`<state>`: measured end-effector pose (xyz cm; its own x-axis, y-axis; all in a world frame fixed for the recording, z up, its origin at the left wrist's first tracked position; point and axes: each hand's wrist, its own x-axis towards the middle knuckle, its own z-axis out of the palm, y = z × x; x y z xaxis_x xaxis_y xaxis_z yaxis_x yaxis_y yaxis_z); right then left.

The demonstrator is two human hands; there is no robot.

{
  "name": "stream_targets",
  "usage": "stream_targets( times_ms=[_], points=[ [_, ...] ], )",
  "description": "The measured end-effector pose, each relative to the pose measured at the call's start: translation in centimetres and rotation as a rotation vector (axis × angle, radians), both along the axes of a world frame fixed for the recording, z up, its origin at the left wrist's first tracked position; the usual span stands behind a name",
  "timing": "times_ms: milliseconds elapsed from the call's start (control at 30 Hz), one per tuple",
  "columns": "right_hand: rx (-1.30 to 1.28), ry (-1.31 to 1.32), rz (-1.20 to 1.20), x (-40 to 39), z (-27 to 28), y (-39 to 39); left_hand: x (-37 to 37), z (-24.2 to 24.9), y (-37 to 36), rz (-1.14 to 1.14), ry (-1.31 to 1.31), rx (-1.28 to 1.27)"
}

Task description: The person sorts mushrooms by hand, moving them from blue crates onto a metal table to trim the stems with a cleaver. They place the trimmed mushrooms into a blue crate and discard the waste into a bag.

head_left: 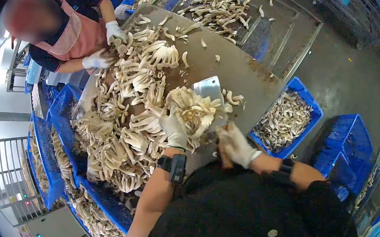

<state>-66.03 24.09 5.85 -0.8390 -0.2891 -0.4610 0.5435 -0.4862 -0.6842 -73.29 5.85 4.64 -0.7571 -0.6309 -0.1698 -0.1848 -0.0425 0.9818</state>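
My gloved left fingers (170, 118) grip the side of a big mushroom cluster (195, 110) over the tabletop (248, 80), and a shiny metal blade (208, 86) shows just beyond it. My gloved right fingers (227, 134) are curled around a brown handle (225, 158) near my body, too blurred to trace fully. Heaped mushrooms (123, 153) lie to my left, a mushroom-filled blue crate (284, 120) stands to my right, and a co-worker (81, 32) reaches into the heap.

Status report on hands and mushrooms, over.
Left hand holding mushroom cluster. Right hand close by, blurred, grip unclear. Metal blade just beyond cluster, mushroom pile crowding left.
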Motion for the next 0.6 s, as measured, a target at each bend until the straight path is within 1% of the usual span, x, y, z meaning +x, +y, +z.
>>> stream_targets(
  times_ms=[67, 133, 167, 200, 267, 300, 333, 400, 433, 467, 500, 533, 600],
  points=[
    [0.408, 0.384, 0.319, 0.4, 4.0, 4.1, -0.5, 0.8, 0.5, 0.052, 0.057, 0.004],
    [0.331, 0.337, 0.312, 2.2, 2.4, 5.1, -0.6, -0.2, 0.1, 0.084, 0.088, 0.024],
    [0.314, 0.333, 0.301, 2.9, 1.6, 5.0, -0.4, 0.2, -0.1, 0.052, 0.016, 0.047],
    [0.341, 0.372, 0.274, 3.0, 1.0, 3.9, -0.3, 0.7, -0.2, 0.018, -0.057, 0.068],
    [0.436, 0.512, 0.234, 2.4, -2.2, 2.4, -0.3, -2.1, -1.4, 0.013, -0.111, 0.248],
    [0.497, 0.605, 0.221, 1.6, -3.3, 1.2, -0.2, -2.9, -1.7, 0.013, -0.140, 0.193],
    [0.465, 0.545, 0.176, 1.8, -4.0, 0.5, 0.1, -3.7, -2.3, 0.008, -0.163, 0.170],
    [0.395, 0.431, 0.077, 1.0, -1.8, -1.2, 0.2, -3.7, -2.7, -0.002, -0.205, 0.131],
    [0.396, 0.395, 0.062, 0.7, -1.1, -1.6, 0.3, -3.5, -2.4, 0.008, -0.088, 0.256],
    [0.396, 0.359, 0.046, 0.5, -0.7, -2.1, 0.2, -3.4, -2.4, -0.008, -0.096, 0.244],
    [0.265, 0.294, -0.048, 0.3, -0.5, -2.8, 0.2, -3.3, -2.6, -0.023, -0.105, 0.232],
    [0.317, 0.381, -0.049, 0.3, -0.8, -2.8, 0.4, -3.2, -2.9, -0.035, -0.117, 0.219],
    [0.417, 0.561, -0.057, 0.2, -1.3, -2.7, 0.5, -5.1, -4.3, -0.084, -0.130, 0.250]
  ],
)
